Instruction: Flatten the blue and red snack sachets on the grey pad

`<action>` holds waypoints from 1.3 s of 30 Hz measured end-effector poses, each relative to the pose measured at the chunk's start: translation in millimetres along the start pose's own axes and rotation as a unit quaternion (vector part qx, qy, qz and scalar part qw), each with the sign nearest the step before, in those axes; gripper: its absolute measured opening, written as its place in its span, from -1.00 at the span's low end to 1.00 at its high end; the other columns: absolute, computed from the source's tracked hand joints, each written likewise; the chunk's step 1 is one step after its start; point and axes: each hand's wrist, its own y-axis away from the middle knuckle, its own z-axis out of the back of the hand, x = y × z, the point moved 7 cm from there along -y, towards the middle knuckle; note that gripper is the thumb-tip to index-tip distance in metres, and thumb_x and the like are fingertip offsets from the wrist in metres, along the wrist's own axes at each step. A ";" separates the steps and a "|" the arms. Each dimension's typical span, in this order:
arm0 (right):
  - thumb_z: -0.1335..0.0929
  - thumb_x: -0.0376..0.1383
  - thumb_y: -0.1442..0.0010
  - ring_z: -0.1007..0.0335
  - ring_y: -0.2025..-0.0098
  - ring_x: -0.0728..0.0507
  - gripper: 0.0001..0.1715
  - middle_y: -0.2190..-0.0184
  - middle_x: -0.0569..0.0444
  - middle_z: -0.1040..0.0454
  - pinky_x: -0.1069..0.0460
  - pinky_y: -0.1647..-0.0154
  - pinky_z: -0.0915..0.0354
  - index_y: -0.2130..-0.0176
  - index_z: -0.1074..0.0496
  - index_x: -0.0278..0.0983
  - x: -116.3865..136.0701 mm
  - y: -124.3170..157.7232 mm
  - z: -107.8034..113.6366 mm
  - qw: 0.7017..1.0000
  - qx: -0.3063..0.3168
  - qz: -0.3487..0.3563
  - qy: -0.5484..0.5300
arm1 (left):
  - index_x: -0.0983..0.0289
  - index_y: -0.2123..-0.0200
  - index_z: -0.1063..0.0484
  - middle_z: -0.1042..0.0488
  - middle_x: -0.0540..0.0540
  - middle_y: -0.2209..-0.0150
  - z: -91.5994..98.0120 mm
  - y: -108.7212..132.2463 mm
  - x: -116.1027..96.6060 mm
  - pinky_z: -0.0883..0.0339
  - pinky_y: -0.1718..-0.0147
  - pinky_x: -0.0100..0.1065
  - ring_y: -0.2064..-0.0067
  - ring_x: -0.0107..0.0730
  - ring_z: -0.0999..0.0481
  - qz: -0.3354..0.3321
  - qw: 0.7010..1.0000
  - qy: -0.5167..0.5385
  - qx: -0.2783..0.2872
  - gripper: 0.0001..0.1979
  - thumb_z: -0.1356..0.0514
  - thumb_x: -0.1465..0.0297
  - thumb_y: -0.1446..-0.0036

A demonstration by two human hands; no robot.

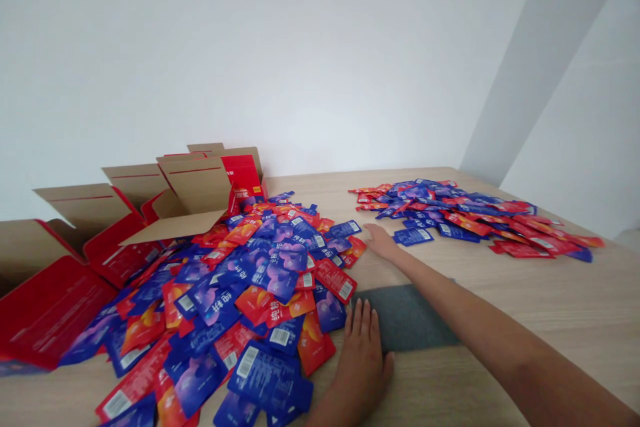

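Observation:
A large heap of blue and red-orange printed sachets (280, 260) spreads over the left half of the table. My left hand (357, 353) lies flat at the heap's right edge, fingers stretched forward and together, its fingertips by a blue sachet (330, 310) and the edge of a grey mat (415, 320). Farther off, my right hand (381, 241) reaches across the mat and rests low on the table. Its fingers point towards the heap, close to a blue sachet (343, 229); they look extended and grip nothing visible.
Several open red cardboard boxes (113, 240) with raised brown flaps stand along the left side. A second, smaller heap of sachets (465, 213) lies at the back right of the wooden table (565, 307). A white wall (320, 60) rises behind.

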 end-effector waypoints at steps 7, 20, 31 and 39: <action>-0.22 -0.46 -0.03 -0.13 -0.16 -0.34 -0.45 -0.09 -0.25 -0.31 -0.35 -0.09 0.00 -0.05 -0.31 -0.34 -105.2 35.3 49.2 0.976 -0.002 -0.074 0.204 | 0.44 -0.24 0.00 0.12 0.26 -0.28 -0.5 -0.4 0.6 0.05 -0.19 -0.03 -0.28 -0.04 0.16 0.001 1.000 0.013 -0.002 -0.34 0.02 0.12 -0.21; -0.13 -0.29 -0.23 -0.41 0.10 -0.21 -0.50 0.08 -0.11 -0.46 -0.05 0.12 -0.28 -0.15 -0.17 -0.29 -79.3 117.9 92.3 0.981 -0.102 -0.042 0.162 | 0.43 -0.23 0.00 0.06 0.27 -0.28 -6.7 -1.5 2.6 0.03 -0.18 -0.02 -0.28 -0.08 0.14 -0.018 0.998 -0.043 -0.042 -0.40 -0.01 0.28 -0.17; -0.17 -0.28 -0.21 0.03 -0.26 -0.23 -0.46 -0.21 -0.18 -0.15 -0.19 -0.18 -0.06 -0.16 -0.20 -0.35 -9.4 198.1 -37.5 0.969 -0.068 0.128 0.198 | 0.46 -0.18 -0.11 -0.05 0.29 -0.24 -3.2 -1.8 -0.4 0.01 -0.17 -0.01 -0.27 -0.06 0.08 -0.034 0.996 -0.051 -0.070 -0.44 0.00 0.27 -0.18; -0.11 -0.25 -0.25 0.01 -0.26 -0.22 -0.45 -0.22 -0.17 -0.13 -0.20 -0.19 -0.04 -0.18 -0.18 -0.38 -62.4 182.0 4.7 0.956 -0.066 0.077 0.275 | 0.44 -0.21 -0.03 0.02 0.29 -0.26 -4.6 -1.4 -0.1 0.02 -0.17 -0.01 -0.28 -0.08 0.14 -0.033 0.996 -0.058 -0.064 -0.42 0.00 0.27 -0.19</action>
